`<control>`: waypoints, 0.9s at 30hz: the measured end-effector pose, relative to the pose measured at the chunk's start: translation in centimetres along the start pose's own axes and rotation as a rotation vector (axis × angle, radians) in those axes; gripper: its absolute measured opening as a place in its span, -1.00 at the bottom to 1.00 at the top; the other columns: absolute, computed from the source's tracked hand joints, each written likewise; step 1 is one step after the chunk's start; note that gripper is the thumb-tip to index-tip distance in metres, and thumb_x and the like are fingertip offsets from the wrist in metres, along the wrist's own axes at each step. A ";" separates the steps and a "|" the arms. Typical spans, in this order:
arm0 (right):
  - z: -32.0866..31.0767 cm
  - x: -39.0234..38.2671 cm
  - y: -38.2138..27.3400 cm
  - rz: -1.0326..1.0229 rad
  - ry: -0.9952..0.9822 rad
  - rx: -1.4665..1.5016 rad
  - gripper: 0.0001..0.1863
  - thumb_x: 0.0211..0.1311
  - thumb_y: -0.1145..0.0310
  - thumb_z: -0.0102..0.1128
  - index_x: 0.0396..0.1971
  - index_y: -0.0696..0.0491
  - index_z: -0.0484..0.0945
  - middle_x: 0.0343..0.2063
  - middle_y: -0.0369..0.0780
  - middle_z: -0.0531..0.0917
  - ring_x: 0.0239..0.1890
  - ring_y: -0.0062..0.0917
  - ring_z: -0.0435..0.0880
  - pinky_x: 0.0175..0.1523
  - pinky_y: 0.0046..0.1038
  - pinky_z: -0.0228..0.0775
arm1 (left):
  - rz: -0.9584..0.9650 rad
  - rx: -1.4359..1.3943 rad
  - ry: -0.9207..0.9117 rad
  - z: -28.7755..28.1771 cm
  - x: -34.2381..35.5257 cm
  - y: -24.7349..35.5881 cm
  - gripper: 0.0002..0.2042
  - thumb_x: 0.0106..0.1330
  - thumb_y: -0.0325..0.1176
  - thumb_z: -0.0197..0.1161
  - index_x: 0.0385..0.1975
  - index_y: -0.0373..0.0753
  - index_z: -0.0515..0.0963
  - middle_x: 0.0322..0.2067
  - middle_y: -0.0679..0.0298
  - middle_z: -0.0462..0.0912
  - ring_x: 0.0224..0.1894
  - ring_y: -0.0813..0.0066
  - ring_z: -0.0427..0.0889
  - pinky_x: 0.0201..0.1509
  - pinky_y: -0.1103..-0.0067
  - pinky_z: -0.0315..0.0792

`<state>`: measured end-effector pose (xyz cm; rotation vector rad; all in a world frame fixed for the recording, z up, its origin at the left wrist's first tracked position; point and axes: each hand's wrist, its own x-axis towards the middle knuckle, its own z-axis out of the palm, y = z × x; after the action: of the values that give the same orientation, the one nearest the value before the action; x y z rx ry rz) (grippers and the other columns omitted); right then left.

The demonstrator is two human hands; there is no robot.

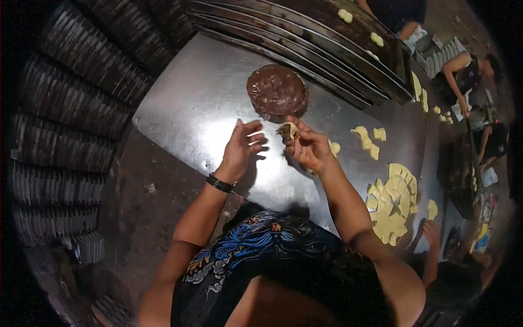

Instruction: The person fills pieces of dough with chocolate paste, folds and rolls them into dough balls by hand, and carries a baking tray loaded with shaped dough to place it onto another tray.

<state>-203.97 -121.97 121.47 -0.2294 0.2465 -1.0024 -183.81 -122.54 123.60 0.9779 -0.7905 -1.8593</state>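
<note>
My right hand [311, 150] is closed on a piece of pale yellow dough [292, 129] with dark brown filling on it, held just above the steel table [182, 103]. To its left, my left hand [239, 150] is raised with fingers apart, holding nothing; a black band circles that wrist. Beyond both hands lies a big, round, glossy brown mound of filling [277, 91]. A small lump of dough [334, 147] shows beside my right hand, partly covered by it.
Flat dough pieces [388, 211] lie overlapping in a ring on the right, with several loose pieces [366, 143] farther back. Stacked dark trays [305, 41] border the far side; racks of trays [60, 136] fill the left. Co-workers stand at the right, one hand [430, 233] near the dough.
</note>
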 end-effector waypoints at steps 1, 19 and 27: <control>-0.2 -1.5 0.3 0.002 0.003 0.046 -0.53 0.00 0.54 0.01 0.01 0.08 0.27 -0.17 -0.09 0.48 -0.28 -0.42 0.51 -0.20 -0.44 0.45 | -0.089 -0.041 -0.106 0.8 -0.1 -1.0 -0.41 0.32 0.08 -0.27 0.02 -0.41 0.24 -0.19 0.14 0.42 -0.24 0.38 0.47 -0.14 0.47 0.42; -2.4 -11.3 2.5 -0.223 0.605 -1.072 -0.69 0.02 0.59 0.02 -0.16 0.18 0.46 -0.29 -0.14 0.55 -0.33 -0.45 0.59 -0.24 -0.55 0.47 | 0.288 0.633 -0.197 4.8 -3.6 -10.3 -0.75 0.09 -0.64 0.00 -0.22 -0.42 0.49 -0.17 0.15 0.50 -0.20 0.45 0.52 -0.16 0.63 0.44; 0.3 -8.9 4.7 -0.490 0.652 -1.413 -0.78 -0.14 0.52 0.20 -0.37 0.17 0.54 -0.47 -0.16 0.56 -0.38 -0.47 0.59 -0.28 -0.52 0.44 | 0.465 0.697 -0.398 3.9 -3.0 -7.2 -0.66 0.06 -0.65 -0.01 -0.11 -0.38 0.45 0.09 0.07 0.28 -0.09 0.30 0.50 -0.09 0.61 0.41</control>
<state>-204.70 -111.90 121.19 -1.2897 1.5536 -1.2093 -189.05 -116.35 120.57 0.7276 -1.8173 -1.3881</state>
